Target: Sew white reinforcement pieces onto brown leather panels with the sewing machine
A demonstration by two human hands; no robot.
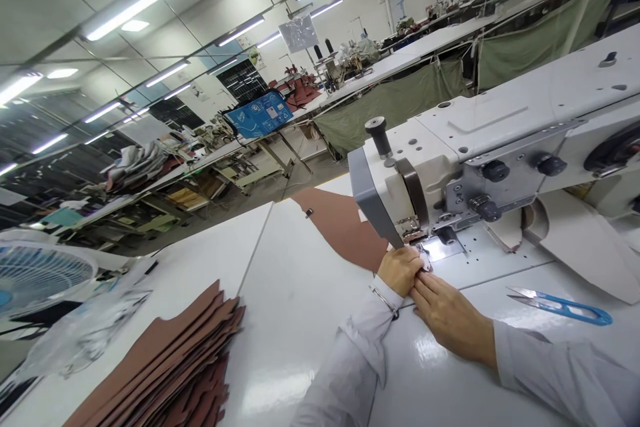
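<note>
My left hand (400, 270) is curled closed right at the presser foot of a white industrial sewing machine (500, 140); a small pale bit shows at its fingertips, too small to name. A thin bracelet sits on that wrist. Just beside it, my right hand (445, 317) lies flat on the white table (300, 293), fingers stretched toward the needle and touching the left hand. A brown leather piece (345, 227) lies on the table behind the left hand and runs under the machine head.
A stack of brown cut pieces (170, 360) sits at the near left. Blue thread snips (565, 307) lie right of my hands. A beige sheet (585, 247) rests under the machine arm. A fan (40, 273) and clear plastic bag (85, 333) are far left. Other worktables stand behind.
</note>
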